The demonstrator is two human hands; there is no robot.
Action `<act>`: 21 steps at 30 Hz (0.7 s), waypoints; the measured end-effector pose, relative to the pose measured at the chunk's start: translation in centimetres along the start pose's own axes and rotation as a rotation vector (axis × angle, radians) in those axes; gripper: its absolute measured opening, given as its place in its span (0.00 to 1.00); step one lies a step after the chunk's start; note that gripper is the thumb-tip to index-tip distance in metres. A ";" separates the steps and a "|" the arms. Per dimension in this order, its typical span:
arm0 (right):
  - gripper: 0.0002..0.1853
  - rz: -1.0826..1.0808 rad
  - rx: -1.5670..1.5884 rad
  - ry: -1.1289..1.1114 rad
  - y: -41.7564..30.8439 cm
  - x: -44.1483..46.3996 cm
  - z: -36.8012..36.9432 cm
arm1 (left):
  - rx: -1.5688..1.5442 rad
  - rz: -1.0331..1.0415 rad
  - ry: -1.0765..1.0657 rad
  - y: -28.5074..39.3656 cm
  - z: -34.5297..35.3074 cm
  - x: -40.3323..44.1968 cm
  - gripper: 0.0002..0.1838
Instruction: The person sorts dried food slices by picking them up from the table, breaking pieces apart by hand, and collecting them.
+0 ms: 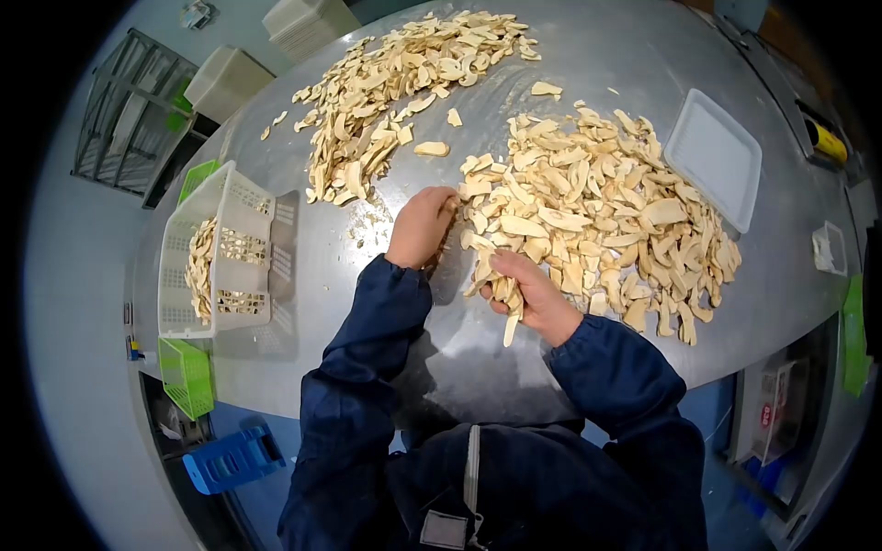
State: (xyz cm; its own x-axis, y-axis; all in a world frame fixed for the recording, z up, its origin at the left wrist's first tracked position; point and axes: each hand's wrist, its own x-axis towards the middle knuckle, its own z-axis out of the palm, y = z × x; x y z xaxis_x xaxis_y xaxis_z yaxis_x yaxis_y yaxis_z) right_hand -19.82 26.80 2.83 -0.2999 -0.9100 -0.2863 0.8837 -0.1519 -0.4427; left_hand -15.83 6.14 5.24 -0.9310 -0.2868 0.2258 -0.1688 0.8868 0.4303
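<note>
Pale dried slices, which look like mushroom, form a large pile [606, 211] right of centre on the metal table [349, 294]. A second pile [395, 83] spreads out at the upper left. My right hand [537, 298] is closed around several slices at the near left edge of the large pile, and one slice points down below the fingers. My left hand [424, 225] is at that pile's left edge, back upward, with its fingers curled and partly hidden; what they hold, if anything, cannot be made out.
At the left, a white perforated basket [243, 253] holds more slices, with a green basket [186, 376] beside it. A white tray [714, 156] touches the large pile's right side. A small clear container [829, 248] stands near the right edge. Below sits a blue stool [234, 459].
</note>
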 end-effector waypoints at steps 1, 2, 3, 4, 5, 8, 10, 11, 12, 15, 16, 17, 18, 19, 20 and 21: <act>0.10 0.002 0.006 0.008 0.0 0.0 0.0 | -0.179 -0.098 -0.039 -0.4 -0.1 -0.1 0.12; 0.10 0.006 0.010 0.015 0.1 0.1 0.0 | -0.358 -0.198 -0.076 -1.1 -0.4 -0.1 0.12; 0.10 0.015 0.000 0.017 0.0 0.1 0.1 | -0.536 -0.298 -0.109 -1.1 -0.8 -0.1 0.12; 0.11 0.023 -0.011 0.017 0.0 0.1 0.1 | -0.855 -0.453 -0.140 -0.9 -1.0 -0.3 0.16; 0.11 0.029 -0.023 0.019 -0.1 0.1 0.2 | -1.043 -0.500 -0.179 -0.8 -1.3 -0.5 0.16; 0.11 0.022 -0.009 -0.001 0.0 0.1 0.2 | -1.507 -0.611 -0.306 -0.3 -2.5 -0.9 0.19; 0.12 0.021 -0.007 0.001 0.0 0.2 0.1 | -1.590 -0.614 -0.354 -0.2 -2.5 -0.9 0.20; 0.12 0.021 -0.006 0.001 0.0 0.2 0.1 | -1.632 -0.615 -0.377 -0.1 -2.5 -1.0 0.21; 0.12 0.021 -0.003 0.000 0.0 0.2 0.1 | -1.643 -0.619 -0.376 0.0 -2.6 -1.0 0.21; 0.13 0.026 -0.001 0.002 0.0 0.1 0.3 | -1.471 -0.505 -0.402 0.3 -2.6 -1.3 0.22; 0.13 0.030 -0.005 0.009 0.0 0.1 0.2 | -1.270 -0.469 -0.387 1.1 -2.9 -1.6 0.23; 0.13 0.033 -0.010 0.016 0.0 0.1 0.0 | -1.051 -0.329 -0.407 0.0 -2.0 -1.7 0.26; 0.13 0.026 -0.003 0.007 0.0 0.1 -0.1 | -0.830 -0.247 -0.269 0.6 -2.0 -2.0 0.28; 0.13 0.021 0.002 -0.002 0.0 0.1 -0.3 | -0.609 -0.167 -0.130 1.2 -2.2 -2.5 0.29; 0.13 0.017 0.006 -0.013 0.0 0.0 -0.4 | -0.857 -0.208 -0.141 1.7 -2.7 -2.8 0.29; 0.13 0.010 0.002 -0.017 -0.1 0.0 -0.5 | -1.105 -0.245 -0.152 2.2 -3.2 -3.1 0.28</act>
State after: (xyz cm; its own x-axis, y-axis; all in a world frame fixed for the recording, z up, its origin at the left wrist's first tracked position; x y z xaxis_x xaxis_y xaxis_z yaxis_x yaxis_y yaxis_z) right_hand -20.11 27.03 2.51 -0.2850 -0.9178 -0.2766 0.8875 -0.1436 -0.4379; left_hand -12.23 7.84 8.32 -0.9544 -0.2949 -0.0458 -0.0439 -0.0131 0.9989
